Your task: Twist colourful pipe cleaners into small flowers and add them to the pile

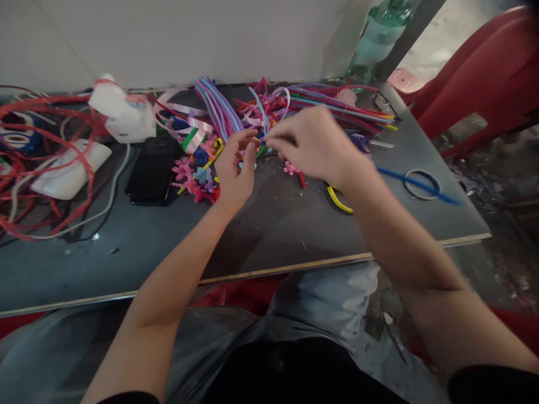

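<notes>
My left hand [236, 168] is closed in a pinch, thumb against fingertips, above the middle of the table. Facing it from the right, my right hand [320, 140] also pinches, its fingertips almost meeting the left ones. Between them shows a small blue bit, too small and blurred to name. Just behind the hands lies a bundle of pink and light-blue pipe cleaners [217, 109]. Pink and blue flower-shaped pieces [197, 177] are heaped left of my left hand. Below the right hand lie a pink flower piece [290, 168] and a short red piece [301, 180].
A black phone [150, 174], a white adapter [130, 120] and tangled red cord [50, 104] occupy the left. Rightward are more pipe cleaners [345, 106], a yellow curved piece [339, 201], a wire ring [422, 184] and a blue pipe cleaner [442, 196]. A green bottle [377, 42] stands behind.
</notes>
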`<action>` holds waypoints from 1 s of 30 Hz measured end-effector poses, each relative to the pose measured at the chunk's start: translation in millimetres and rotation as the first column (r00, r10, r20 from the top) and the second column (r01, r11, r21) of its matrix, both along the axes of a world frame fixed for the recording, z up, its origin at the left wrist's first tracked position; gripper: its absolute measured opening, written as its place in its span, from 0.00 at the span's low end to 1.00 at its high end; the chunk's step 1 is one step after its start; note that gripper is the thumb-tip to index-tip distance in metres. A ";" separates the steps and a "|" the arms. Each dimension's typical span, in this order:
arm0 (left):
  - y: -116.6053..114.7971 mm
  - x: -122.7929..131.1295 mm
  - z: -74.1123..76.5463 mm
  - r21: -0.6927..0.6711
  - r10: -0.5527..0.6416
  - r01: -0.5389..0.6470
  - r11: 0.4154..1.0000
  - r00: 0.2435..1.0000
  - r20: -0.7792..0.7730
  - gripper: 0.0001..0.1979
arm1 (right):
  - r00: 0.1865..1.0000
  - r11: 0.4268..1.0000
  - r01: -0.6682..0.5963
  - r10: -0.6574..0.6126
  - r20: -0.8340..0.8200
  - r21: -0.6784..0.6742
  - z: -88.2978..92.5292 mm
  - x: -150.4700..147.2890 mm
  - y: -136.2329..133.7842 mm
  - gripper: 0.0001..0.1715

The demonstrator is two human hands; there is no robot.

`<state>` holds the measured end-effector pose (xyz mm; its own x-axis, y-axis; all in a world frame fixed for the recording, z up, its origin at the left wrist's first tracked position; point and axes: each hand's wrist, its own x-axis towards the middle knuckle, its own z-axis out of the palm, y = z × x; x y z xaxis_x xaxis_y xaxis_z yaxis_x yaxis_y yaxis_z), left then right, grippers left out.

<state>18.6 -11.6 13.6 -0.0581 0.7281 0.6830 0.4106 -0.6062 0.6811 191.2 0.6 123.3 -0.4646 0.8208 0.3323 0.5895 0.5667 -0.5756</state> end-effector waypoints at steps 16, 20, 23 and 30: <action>9.3 -34.2 -17.7 -0.319 -0.133 0.098 0.943 0.987 -0.092 0.18 | 0.963 0.997 0.024 -0.041 -0.267 -0.068 -101.5 -6.8 6.6 0.08; 14.1 -34.6 -26.4 -0.402 -0.210 0.266 0.876 0.961 0.178 0.24 | 0.890 0.994 0.069 -0.101 -0.444 -0.088 -108.1 -7.6 6.7 0.15; 13.1 -33.7 -31.7 -0.409 -0.239 0.334 0.849 0.934 0.266 0.26 | 0.850 0.991 0.075 -0.123 -0.513 -0.113 -117.3 -13.6 5.2 0.16; 7.4 -28.3 -32.5 -0.323 -0.187 0.223 0.920 0.972 0.141 0.24 | 0.810 0.970 0.141 -0.227 -0.540 -0.196 -129.5 -27.8 -6.8 0.10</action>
<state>-9.7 -4.2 -18.8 0.0590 0.9163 0.3962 0.2166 -0.3992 0.8909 163.4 -6.2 -6.2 -0.0716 0.9294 0.3621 0.2303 0.3687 -0.9006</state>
